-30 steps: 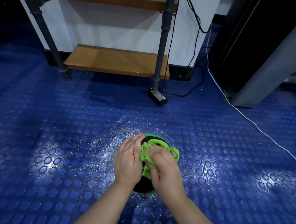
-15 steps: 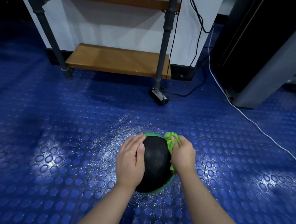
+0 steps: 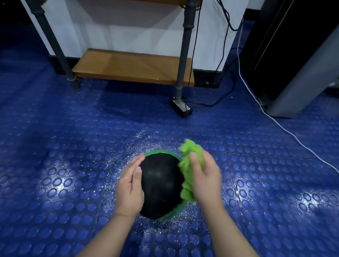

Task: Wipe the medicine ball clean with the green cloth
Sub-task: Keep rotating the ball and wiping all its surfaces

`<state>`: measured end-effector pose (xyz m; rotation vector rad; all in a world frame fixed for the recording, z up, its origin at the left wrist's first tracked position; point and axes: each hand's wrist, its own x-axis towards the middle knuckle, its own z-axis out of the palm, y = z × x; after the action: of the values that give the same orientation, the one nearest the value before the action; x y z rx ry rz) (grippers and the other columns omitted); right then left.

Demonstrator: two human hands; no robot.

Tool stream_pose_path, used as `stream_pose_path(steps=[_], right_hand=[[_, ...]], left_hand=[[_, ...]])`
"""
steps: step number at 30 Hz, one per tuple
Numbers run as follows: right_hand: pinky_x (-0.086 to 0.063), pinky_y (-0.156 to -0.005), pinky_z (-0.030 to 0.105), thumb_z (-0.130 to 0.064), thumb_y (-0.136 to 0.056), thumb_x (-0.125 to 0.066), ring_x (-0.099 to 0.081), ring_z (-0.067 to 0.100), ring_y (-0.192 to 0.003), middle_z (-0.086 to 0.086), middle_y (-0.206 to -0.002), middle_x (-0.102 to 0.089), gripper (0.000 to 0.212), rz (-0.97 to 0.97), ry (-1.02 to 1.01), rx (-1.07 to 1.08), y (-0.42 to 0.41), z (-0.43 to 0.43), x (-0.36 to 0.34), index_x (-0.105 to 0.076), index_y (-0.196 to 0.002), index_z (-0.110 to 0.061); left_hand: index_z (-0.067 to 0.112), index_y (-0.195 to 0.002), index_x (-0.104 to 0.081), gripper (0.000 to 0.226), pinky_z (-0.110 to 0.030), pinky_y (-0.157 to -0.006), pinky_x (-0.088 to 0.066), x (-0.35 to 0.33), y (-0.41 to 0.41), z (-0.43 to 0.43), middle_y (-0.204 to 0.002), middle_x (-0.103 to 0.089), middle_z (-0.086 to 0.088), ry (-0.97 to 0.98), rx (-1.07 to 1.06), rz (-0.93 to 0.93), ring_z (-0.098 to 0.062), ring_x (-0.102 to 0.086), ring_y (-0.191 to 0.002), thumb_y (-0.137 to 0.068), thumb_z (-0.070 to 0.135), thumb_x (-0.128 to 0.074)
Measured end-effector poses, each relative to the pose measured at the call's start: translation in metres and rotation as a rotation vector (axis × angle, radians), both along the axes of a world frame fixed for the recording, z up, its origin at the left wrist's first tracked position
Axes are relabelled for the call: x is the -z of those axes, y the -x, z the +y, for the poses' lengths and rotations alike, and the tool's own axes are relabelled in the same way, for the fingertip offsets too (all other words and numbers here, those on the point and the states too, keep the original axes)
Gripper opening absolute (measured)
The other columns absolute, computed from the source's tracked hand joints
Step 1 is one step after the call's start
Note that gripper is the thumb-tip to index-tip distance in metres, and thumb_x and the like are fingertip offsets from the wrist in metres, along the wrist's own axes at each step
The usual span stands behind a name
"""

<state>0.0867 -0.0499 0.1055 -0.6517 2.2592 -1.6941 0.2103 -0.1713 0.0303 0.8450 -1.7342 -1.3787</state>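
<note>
A black medicine ball (image 3: 160, 184) with a green band sits on the blue studded floor in the lower middle of the head view. My left hand (image 3: 130, 187) lies flat against the ball's left side, fingers straight. My right hand (image 3: 206, 179) grips a crumpled green cloth (image 3: 189, 166) and holds it against the ball's right side. Part of the cloth sticks up above my fingers, and the ball's right edge is hidden behind it.
White speckles are scattered on the floor (image 3: 64, 162) around the ball. A wooden shelf (image 3: 132, 67) on dark metal legs stands at the back. A small black box (image 3: 181, 107) with cables lies near it. A white cable (image 3: 294, 135) and a dark cabinet (image 3: 298, 46) are at right.
My right hand has carried the cloth from the ball's top down over to its right side. The black top of the ball is now uncovered. My left hand has stayed on the left side.
</note>
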Motion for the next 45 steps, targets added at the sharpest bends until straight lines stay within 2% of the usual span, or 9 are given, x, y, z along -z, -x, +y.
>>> stream_pose_path(steps=[3, 5, 12, 16, 21, 28, 33, 38, 45], right_hand=[[-0.028, -0.111, 0.045, -0.066, -0.083, -0.025, -0.035, 0.019, -0.135, -0.002, -0.146, -0.041, 0.063, 0.374, -0.458, -0.274, -0.016, -0.031, 0.009, -0.043, -0.136, -0.039], [-0.027, -0.111, 0.049, -0.068, -0.082, -0.024, -0.032, 0.023, -0.137, -0.001, -0.15, -0.035, 0.066, 0.332, -0.597, -0.256, -0.01, -0.04, 0.011, -0.041, -0.137, -0.037], [-0.04, -0.079, 0.033, -0.043, -0.096, -0.042, -0.052, 0.029, -0.101, 0.01, -0.109, -0.061, 0.035, -0.112, -0.604, -0.195, 0.034, -0.059, -0.009, -0.058, -0.108, -0.014], [-0.046, -0.079, 0.036, -0.047, -0.092, -0.049, -0.056, 0.026, -0.084, 0.005, -0.082, -0.061, 0.034, -0.312, -0.492, -0.116, 0.051, -0.044, 0.012, -0.058, -0.079, -0.018], [-0.052, -0.079, 0.034, -0.039, -0.095, -0.05, -0.064, 0.022, -0.081, 0.006, -0.087, -0.07, 0.028, -0.513, -0.251, -0.035, 0.039, -0.021, 0.038, -0.066, -0.092, -0.017], [-0.052, -0.073, 0.035, -0.032, -0.098, -0.048, -0.061, 0.02, -0.074, 0.009, -0.083, -0.069, 0.028, -0.68, 0.043, 0.121, 0.018, -0.011, 0.065, -0.067, -0.098, -0.012], [-0.057, -0.071, 0.04, -0.039, -0.098, -0.045, -0.066, 0.025, -0.076, 0.012, -0.089, -0.072, 0.03, -0.765, 0.075, 0.152, 0.011, -0.014, 0.079, -0.064, -0.107, -0.018], [-0.056, -0.083, 0.05, -0.04, -0.098, -0.045, -0.069, 0.029, -0.088, 0.009, -0.091, -0.074, 0.033, -0.774, 0.022, 0.138, 0.018, -0.022, 0.073, -0.068, -0.102, -0.017], [-0.054, -0.085, 0.052, -0.056, -0.089, -0.048, -0.067, 0.033, -0.093, 0.014, -0.096, -0.072, 0.048, -0.628, -0.181, 0.165, 0.013, 0.003, 0.076, -0.067, -0.098, -0.013]], left_hand=[[0.041, -0.121, -0.056, 0.033, -0.046, -0.112, -0.037, 0.001, 0.003, 0.004, -0.132, -0.058, 0.012, 0.097, -0.002, -0.024, -0.012, -0.051, -0.129, -0.097, 0.037, -0.035], [0.034, -0.122, -0.058, 0.036, -0.046, -0.112, -0.037, 0.001, 0.006, 0.004, -0.132, -0.059, 0.009, 0.091, -0.019, -0.031, -0.012, -0.051, -0.128, -0.096, 0.039, -0.034], [0.026, -0.121, -0.064, 0.043, -0.04, -0.111, -0.038, -0.008, 0.018, 0.004, -0.126, -0.059, 0.018, 0.092, -0.041, -0.051, -0.01, -0.053, -0.125, -0.094, 0.043, -0.035], [0.03, -0.119, -0.064, 0.037, -0.04, -0.111, -0.038, -0.006, 0.013, 0.005, -0.129, -0.06, 0.015, 0.066, -0.016, -0.012, -0.012, -0.052, -0.126, -0.096, 0.039, -0.036], [0.03, -0.119, -0.065, 0.035, -0.047, -0.111, -0.038, 0.002, 0.002, -0.007, -0.128, -0.064, 0.005, -0.084, 0.023, 0.083, -0.017, -0.054, -0.127, -0.094, 0.038, -0.041], [0.017, -0.111, -0.07, 0.032, -0.037, -0.106, -0.043, -0.005, 0.011, -0.036, -0.119, -0.07, -0.006, -0.309, 0.105, 0.122, -0.022, -0.06, -0.12, -0.09, 0.023, -0.046], [0.008, -0.104, -0.071, 0.026, -0.025, -0.081, -0.053, -0.013, 0.021, -0.058, -0.093, -0.076, 0.0, -0.487, 0.054, 0.073, -0.015, -0.069, -0.093, -0.099, 0.007, -0.045], [0.015, -0.108, -0.074, 0.044, -0.044, -0.092, -0.053, -0.033, 0.016, -0.068, -0.104, -0.074, -0.012, -0.854, 0.076, -0.215, -0.032, -0.07, -0.1, -0.091, 0.051, -0.055], [0.013, -0.102, -0.073, 0.067, -0.039, -0.077, -0.05, -0.049, 0.01, -0.053, -0.096, -0.075, -0.015, -1.044, 0.196, -0.502, -0.031, -0.069, -0.09, -0.088, 0.071, -0.043]])
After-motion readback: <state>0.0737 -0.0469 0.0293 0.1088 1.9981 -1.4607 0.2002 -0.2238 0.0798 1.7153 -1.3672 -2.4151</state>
